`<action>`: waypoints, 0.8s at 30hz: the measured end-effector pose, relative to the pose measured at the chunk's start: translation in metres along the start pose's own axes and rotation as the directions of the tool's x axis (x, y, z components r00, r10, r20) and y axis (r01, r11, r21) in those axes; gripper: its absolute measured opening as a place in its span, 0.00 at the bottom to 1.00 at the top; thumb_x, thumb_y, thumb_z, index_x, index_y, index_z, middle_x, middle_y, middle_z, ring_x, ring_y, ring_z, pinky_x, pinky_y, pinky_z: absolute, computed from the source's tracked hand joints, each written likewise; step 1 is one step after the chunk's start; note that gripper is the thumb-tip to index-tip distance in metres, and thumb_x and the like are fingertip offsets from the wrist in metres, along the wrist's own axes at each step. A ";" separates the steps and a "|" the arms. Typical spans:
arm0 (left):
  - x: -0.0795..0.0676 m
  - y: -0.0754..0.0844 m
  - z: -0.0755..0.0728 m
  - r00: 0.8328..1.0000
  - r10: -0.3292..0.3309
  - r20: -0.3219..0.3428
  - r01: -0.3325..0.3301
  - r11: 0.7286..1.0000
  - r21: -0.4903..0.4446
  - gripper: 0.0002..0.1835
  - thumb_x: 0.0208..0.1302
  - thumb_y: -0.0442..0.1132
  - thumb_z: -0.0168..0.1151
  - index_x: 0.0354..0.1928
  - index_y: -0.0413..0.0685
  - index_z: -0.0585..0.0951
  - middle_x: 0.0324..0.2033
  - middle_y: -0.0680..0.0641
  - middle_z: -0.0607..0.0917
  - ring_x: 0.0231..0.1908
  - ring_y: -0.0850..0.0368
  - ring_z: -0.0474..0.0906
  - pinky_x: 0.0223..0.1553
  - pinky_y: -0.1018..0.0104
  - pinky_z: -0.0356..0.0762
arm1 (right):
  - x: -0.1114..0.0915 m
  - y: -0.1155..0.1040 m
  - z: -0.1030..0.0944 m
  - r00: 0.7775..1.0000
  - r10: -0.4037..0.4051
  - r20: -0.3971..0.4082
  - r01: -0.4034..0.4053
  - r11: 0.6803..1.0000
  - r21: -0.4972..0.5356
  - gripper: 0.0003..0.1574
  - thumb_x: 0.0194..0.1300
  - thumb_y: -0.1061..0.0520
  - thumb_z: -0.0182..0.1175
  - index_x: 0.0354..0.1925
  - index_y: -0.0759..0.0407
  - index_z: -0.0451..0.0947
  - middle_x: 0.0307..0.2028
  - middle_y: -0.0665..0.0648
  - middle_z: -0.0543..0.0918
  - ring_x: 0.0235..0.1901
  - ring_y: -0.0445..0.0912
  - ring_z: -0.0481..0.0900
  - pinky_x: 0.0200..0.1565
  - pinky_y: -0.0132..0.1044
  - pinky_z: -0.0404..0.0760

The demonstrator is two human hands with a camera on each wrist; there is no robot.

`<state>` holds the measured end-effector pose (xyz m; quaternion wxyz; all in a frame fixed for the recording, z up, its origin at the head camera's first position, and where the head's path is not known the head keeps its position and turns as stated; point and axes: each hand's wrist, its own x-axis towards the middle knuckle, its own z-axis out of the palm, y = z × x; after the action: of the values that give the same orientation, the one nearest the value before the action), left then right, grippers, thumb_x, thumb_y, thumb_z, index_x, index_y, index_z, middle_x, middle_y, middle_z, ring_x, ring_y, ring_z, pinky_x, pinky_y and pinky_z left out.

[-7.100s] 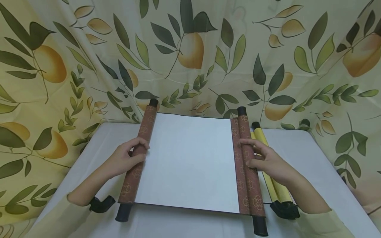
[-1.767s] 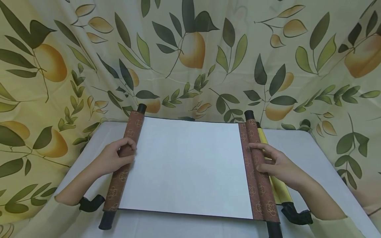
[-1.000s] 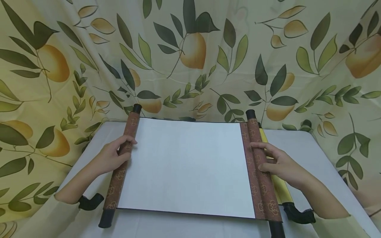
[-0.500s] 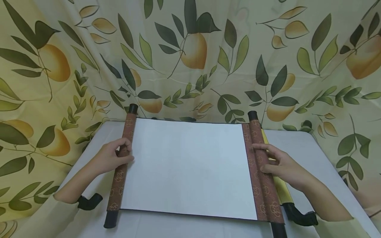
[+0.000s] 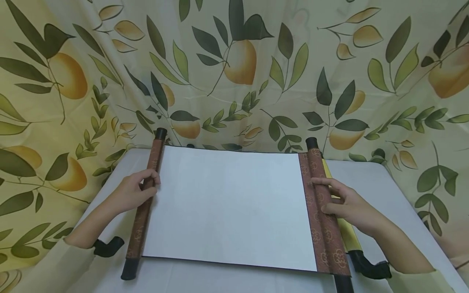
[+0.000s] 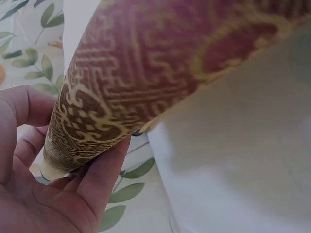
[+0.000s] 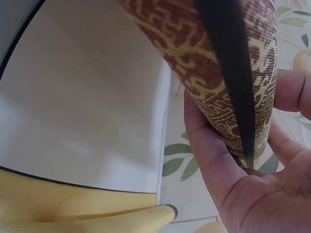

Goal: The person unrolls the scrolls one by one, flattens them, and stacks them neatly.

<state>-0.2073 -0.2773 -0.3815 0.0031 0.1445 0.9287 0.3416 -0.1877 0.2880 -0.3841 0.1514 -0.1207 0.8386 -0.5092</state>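
A hanging scroll lies unrolled between my hands, its blank white sheet edged with reddish-brown patterned cloth and black-capped rollers at both sides. My left hand grips the left roller, thumb and fingers on either side of the rolled cloth in the left wrist view. On the other side my right hand holds the right roller, fingers over its top. The right wrist view shows that patterned roller with a dark strip, pinched between thumb and fingers. Its lower end runs out of the head view.
A yellow scroll lies on the white table, partly hidden behind the right roller and hand. Black wrist mounts sit at both cuffs. A curtain with a fruit and leaf print hangs right behind the table.
The left roller has moved left and grown thinner, so more white sheet shows than before. The right roller also shifted to the right, covering more of the yellow scroll. Both hands kept hold.
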 end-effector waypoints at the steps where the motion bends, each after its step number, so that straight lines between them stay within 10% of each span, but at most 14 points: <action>1: 0.000 -0.002 0.000 1.000 0.002 -0.002 -0.002 1.000 -0.002 0.06 0.63 0.30 0.60 0.38 0.49 0.77 0.27 0.50 0.73 0.29 0.56 0.69 0.27 0.67 0.70 | 0.000 0.000 0.000 1.000 0.000 0.001 0.000 1.000 0.001 0.41 0.67 0.65 0.58 0.74 0.54 0.56 0.68 0.72 0.57 0.52 0.64 0.73 0.41 0.47 0.82; 11: 0.001 -0.010 -0.002 1.000 -0.023 -0.004 0.023 0.999 -0.024 0.14 0.56 0.31 0.71 0.36 0.50 0.73 0.28 0.48 0.72 0.28 0.54 0.68 0.24 0.66 0.69 | 0.000 -0.002 0.000 1.000 0.000 0.003 0.000 1.000 -0.009 0.41 0.67 0.64 0.58 0.74 0.54 0.56 0.67 0.73 0.58 0.52 0.64 0.74 0.42 0.47 0.82; 24: 0.002 -0.014 -0.010 0.999 -0.013 -0.029 0.013 1.000 0.011 0.09 0.61 0.28 0.59 0.39 0.50 0.77 0.37 0.47 0.80 0.33 0.51 0.71 0.30 0.63 0.72 | -0.003 -0.003 -0.002 1.000 -0.007 0.006 0.007 1.000 -0.020 0.41 0.68 0.64 0.58 0.75 0.55 0.55 0.67 0.74 0.58 0.52 0.64 0.74 0.41 0.46 0.83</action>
<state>-0.2135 -0.2932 -0.3826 -0.0088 0.1334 0.9315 0.3384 -0.1861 0.2896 -0.3802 0.1510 -0.1268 0.8429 -0.5007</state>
